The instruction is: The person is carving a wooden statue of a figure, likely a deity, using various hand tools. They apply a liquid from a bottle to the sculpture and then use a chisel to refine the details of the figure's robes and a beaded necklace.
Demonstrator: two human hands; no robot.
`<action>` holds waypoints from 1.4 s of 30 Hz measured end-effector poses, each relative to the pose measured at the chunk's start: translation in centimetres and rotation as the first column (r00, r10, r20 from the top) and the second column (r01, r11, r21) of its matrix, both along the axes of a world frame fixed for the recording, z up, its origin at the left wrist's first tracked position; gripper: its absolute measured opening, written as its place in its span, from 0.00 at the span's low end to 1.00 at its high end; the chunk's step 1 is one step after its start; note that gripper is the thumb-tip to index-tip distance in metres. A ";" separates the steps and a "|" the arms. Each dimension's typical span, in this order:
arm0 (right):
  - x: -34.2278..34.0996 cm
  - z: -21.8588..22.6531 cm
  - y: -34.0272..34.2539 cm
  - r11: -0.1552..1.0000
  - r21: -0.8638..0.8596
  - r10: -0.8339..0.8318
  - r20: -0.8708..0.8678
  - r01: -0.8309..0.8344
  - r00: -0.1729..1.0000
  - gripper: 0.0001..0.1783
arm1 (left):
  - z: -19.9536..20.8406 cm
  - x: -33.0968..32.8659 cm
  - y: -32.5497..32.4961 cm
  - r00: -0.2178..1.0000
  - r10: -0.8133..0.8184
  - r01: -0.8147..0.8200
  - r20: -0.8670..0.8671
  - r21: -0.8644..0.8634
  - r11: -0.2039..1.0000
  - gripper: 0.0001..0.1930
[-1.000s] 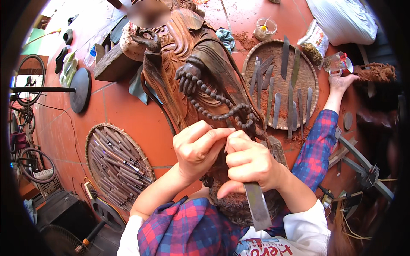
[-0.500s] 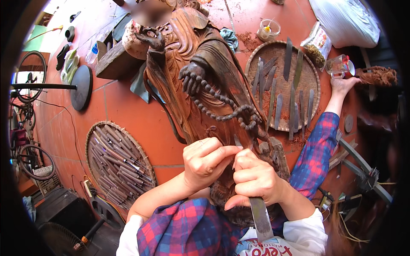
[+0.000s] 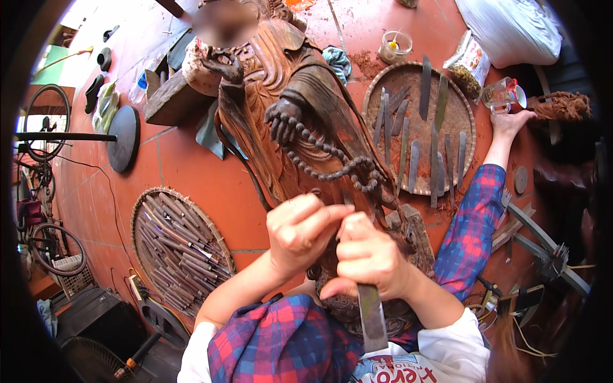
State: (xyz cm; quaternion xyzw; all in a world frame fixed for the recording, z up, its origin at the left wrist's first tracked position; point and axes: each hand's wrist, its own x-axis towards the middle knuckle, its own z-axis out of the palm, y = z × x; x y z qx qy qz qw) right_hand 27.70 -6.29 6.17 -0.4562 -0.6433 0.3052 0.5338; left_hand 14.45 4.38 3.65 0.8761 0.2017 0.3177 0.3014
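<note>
A large carved wooden statue (image 3: 268,70) lies stretched out in front of me, with robe folds and a string of carved round beads (image 3: 322,145) hanging from its hand. Over its lower end, my right hand (image 3: 370,255) is closed around a long flat metal blade (image 3: 371,319), whose wide end points back toward my body. My left hand (image 3: 295,230) has curled fingers, its index finger pressed against the blade close to the right hand's fingers. The blade's far end shows only partly past my fingertips, and I cannot make out exactly where it meets the wood.
On the right, a round woven tray (image 3: 418,182) holds several flat blades. A second woven tray (image 3: 143,223), full of dark-handled tools, lies left. A glass mug (image 3: 501,96) stands by my bare foot (image 3: 507,124). A wooden block (image 3: 175,102) props the statue's upper end.
Both hands and the blade have shifted a little left and back toward me, with the blade turned slightly straighter. The whole view has also moved slightly.
</note>
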 end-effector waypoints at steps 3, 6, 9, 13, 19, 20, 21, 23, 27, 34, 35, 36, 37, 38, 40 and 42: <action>-0.7 -0.1 -2.0 0.998 -0.033 0.047 -0.034 -0.049 0.998 0.23 | -0.5 -1.1 -1.7 0.999 -0.033 0.033 0.009 -0.054 0.998 0.12; 0.0 0.5 -1.3 1.000 -0.023 0.014 -0.023 -0.015 1.000 0.23 | 0.3 -0.6 -0.7 0.998 -0.060 0.059 -0.024 -0.021 0.998 0.12; -0.1 0.2 -0.4 1.000 -0.003 -0.003 0.025 0.003 1.000 0.22 | 0.1 -0.1 -0.2 1.000 -0.013 0.013 -0.014 0.016 1.000 0.13; -1.0 1.0 -3.4 0.996 -0.034 0.081 0.046 -0.079 0.996 0.20 | -0.5 -1.7 -1.7 0.978 -0.194 0.193 0.078 0.017 0.981 0.16; -2.0 1.7 -5.1 0.998 -0.002 0.060 0.132 -0.061 0.989 0.24 | -0.6 -2.3 -2.2 0.932 -0.321 0.304 0.167 0.119 0.945 0.20; -2.1 1.5 -5.3 0.998 -0.022 0.067 0.141 -0.064 0.988 0.24 | -0.6 -2.3 -2.3 0.932 -0.322 0.307 0.166 0.110 0.945 0.20; -2.3 1.3 -5.4 0.998 -0.023 0.066 0.141 -0.064 0.988 0.23 | -0.7 -2.3 -2.4 0.932 -0.323 0.310 0.165 0.101 0.946 0.20; -2.7 0.8 -5.6 0.997 -0.026 0.070 0.131 -0.068 0.989 0.23 | -0.7 -2.7 -2.5 0.932 -0.331 0.320 0.149 0.092 0.943 0.21; -3.0 0.6 -6.5 0.993 -0.034 0.119 0.147 -0.115 0.982 0.18 | -0.9 -3.3 -2.8 0.924 -0.358 0.347 0.137 0.096 0.933 0.22; -3.1 1.1 -7.7 0.990 -0.027 0.139 0.202 -0.137 0.970 0.18 | -0.3 -3.8 -3.7 0.915 -0.392 0.385 0.090 0.090 0.919 0.21; -3.0 1.3 -7.8 0.989 -0.025 0.146 0.200 -0.144 0.969 0.18 | -0.1 -3.8 -3.8 0.918 -0.390 0.386 0.074 0.062 0.920 0.20; -2.7 1.6 -8.0 0.993 -0.006 0.118 0.230 -0.119 0.966 0.20 | 0.0 -3.9 -4.0 0.920 -0.387 0.386 0.058 0.035 0.922 0.19; -2.4 1.9 -8.1 0.995 0.016 0.090 0.258 -0.097 0.962 0.22 | 0.2 -4.0 -4.2 0.923 -0.383 0.383 0.041 0.009 0.924 0.18; -2.2 2.1 -8.4 0.996 0.039 0.061 0.286 -0.075 0.956 0.25 | 0.5 -4.3 -4.3 0.931 -0.364 0.364 0.013 0.006 0.932 0.17; -1.6 2.2 -9.2 0.995 0.096 -0.066 0.443 0.026 0.894 0.25 | 0.5 -5.2 -4.3 0.949 -0.316 0.316 -0.006 0.021 0.949 0.17; -0.2 2.3 -9.9 0.992 0.088 -0.119 0.543 0.085 0.831 0.25 | 0.5 -6.0 -4.4 0.961 -0.278 0.278 -0.016 0.012 0.961 0.15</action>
